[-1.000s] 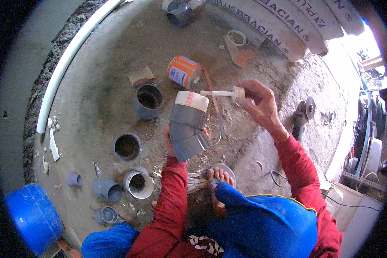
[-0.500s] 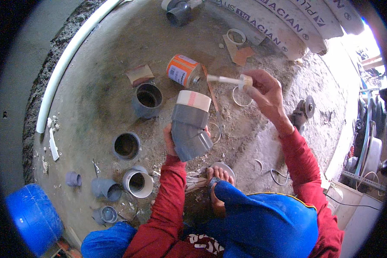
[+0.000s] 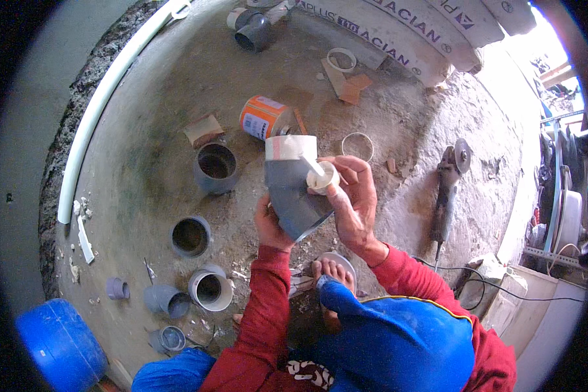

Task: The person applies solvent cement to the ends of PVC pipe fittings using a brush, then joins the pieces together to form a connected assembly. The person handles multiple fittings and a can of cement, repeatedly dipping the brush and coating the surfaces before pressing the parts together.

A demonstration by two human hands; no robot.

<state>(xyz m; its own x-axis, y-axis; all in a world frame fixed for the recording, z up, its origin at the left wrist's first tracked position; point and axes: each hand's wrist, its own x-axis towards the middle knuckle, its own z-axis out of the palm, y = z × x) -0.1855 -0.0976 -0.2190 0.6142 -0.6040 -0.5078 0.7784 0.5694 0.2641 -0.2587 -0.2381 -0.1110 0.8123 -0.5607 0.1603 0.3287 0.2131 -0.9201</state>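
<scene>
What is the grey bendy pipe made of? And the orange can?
Grey pipe elbow: probably plastic, with a smooth, matte, evenly grey moulded wall. Orange can: likely metal with a glossy printed label, though it is too small to be sure.

Daylight is pouring in from the upper right, blowing out the white sacks (image 3: 438, 29) and the open area beside them into glare, while the concrete floor (image 3: 144, 150) is sitting in soft, even light with only faint shadows under the pipe fittings. The fisheye lens is bending everything toward the rim, curving the long white pipe (image 3: 104, 98) into an arc and wrapping a black vignette around the round frame. The centre is staying fairly sharp, though detail is smearing and softening toward the edges, especially at the overexposed right side.
</scene>
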